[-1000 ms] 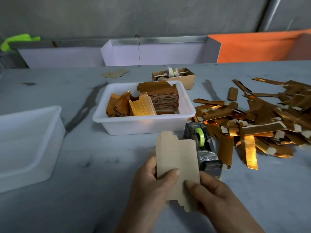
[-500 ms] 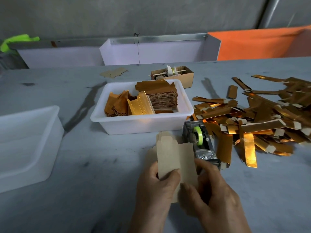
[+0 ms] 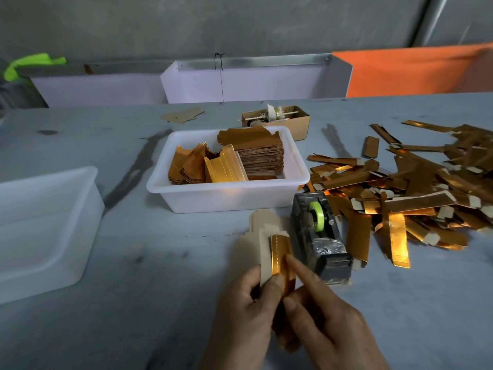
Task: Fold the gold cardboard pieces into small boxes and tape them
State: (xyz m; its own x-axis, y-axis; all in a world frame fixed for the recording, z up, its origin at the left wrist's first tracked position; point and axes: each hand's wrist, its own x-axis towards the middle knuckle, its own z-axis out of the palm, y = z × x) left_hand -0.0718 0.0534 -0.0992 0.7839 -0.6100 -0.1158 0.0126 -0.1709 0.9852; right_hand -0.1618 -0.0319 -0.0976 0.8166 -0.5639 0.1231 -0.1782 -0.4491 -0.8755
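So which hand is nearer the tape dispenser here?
The right hand. Its index finger sits just beside the tape dispenser, at the near end. The left hand grips the gold cardboard piece on the far side of it from the dispenser.

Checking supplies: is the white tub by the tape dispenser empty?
No, the white tub holds stacked gold cardboard pieces behind the tape dispenser.
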